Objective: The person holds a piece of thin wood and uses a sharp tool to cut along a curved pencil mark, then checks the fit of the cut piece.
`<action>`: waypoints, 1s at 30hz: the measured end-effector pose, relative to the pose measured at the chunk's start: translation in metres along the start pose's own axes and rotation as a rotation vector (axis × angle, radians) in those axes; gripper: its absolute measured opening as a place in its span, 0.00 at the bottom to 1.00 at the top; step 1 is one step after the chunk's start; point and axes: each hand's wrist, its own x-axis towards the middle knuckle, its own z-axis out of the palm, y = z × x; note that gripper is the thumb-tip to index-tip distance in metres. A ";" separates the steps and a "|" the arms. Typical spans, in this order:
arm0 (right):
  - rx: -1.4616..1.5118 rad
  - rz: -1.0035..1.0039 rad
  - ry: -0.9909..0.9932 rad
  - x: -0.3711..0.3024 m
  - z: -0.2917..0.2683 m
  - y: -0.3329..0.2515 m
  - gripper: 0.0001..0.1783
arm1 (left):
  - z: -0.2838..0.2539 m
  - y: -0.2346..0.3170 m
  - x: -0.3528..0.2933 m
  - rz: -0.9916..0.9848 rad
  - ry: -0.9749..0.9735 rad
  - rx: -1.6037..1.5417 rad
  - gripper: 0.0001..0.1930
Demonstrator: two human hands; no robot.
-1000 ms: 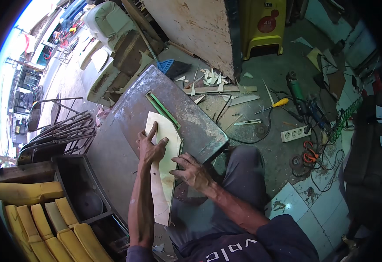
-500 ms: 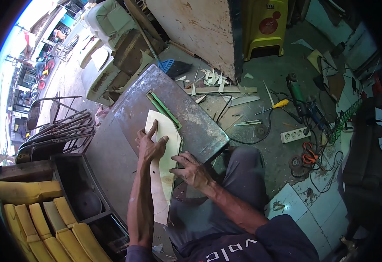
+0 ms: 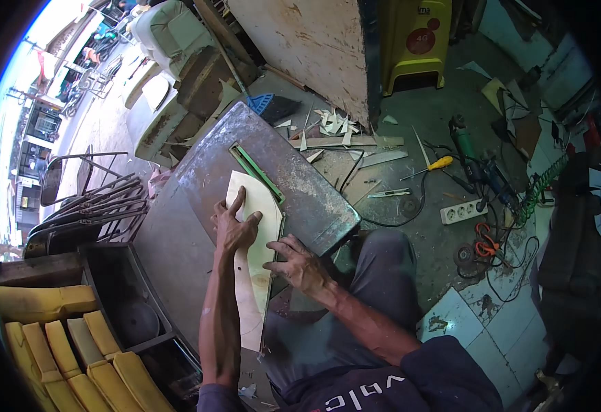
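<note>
A long pale panel [image 3: 252,275] with a curved right edge and small dark holes lies at a slant over a metal-topped work table [image 3: 300,199] and down toward my lap. Flat on its upper part rests my left hand [image 3: 235,226], index finger stretched along the panel and thumb spread to the right. My right hand [image 3: 300,268] touches the panel's right edge, its fingers apart and their tips over the surface; its underside is hidden. Just beyond the panel's top lies a long, narrow green tool [image 3: 258,173], touched by neither hand.
Pale offcuts [image 3: 338,127], a yellow-handled screwdriver [image 3: 441,163], a white power strip [image 3: 463,212], orange-handled scissors [image 3: 486,240] and a green grinder [image 3: 464,141] lie on the floor at right. Yellow cushions [image 3: 46,343] fill the lower left. Folded metal chairs [image 3: 91,213] stand behind them.
My right hand has shifted slightly left and up along the panel's edge. The panel and my left hand have moved only a little to the left.
</note>
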 end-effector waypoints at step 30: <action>0.024 -0.009 -0.024 -0.014 -0.001 -0.007 0.16 | 0.002 -0.002 -0.014 0.052 -0.030 -0.036 0.43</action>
